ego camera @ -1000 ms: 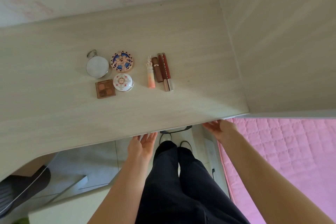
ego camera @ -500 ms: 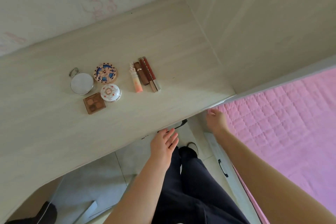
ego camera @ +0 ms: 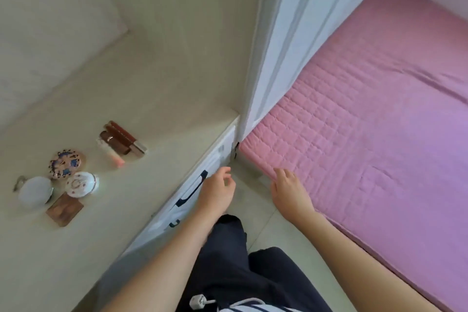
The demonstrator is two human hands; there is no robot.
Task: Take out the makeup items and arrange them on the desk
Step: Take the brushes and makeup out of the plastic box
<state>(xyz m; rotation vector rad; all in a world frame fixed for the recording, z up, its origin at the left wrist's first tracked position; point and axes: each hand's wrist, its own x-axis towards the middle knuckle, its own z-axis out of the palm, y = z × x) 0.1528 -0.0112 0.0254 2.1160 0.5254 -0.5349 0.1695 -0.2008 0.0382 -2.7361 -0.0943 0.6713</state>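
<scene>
on the worktop (ego camera: 162, 114) at my left, the makeup sits in two tight groups. near the front edge i make out a white round compact (ego camera: 35, 191) with a metal ring at its far side, a patterned round compact (ego camera: 66, 163) just behind it, a white floral compact (ego camera: 81, 183) touching beside it, and a brown eyeshadow palette (ego camera: 64, 209) closest to me. farther back lie the lip tubes (ego camera: 124, 140), side by side and touching, with a peach tube (ego camera: 111, 153) on their near side; motion blur smears them, so i cannot count the tubes surely or read any label.

below the worktop edge a white drawer front (ego camera: 215, 159) shows a dark handle (ego camera: 193, 189), partly covered by my left hand (ego camera: 217, 194). that hand hangs in front of the drawer with fingers loosely curled, holding nothing. my right hand (ego camera: 287, 191) is spread, fingers relaxed, its tips at the near edge of the pink quilted bed (ego camera: 367, 121); i cannot tell whether they touch it.

between drawer front and bed runs a narrow strip of pale floor (ego camera: 249, 185), with my dark trousers (ego camera: 235, 261) filling its near end. a white panel (ego camera: 283, 33) rises between worktop and bed, cut off at the top.
</scene>
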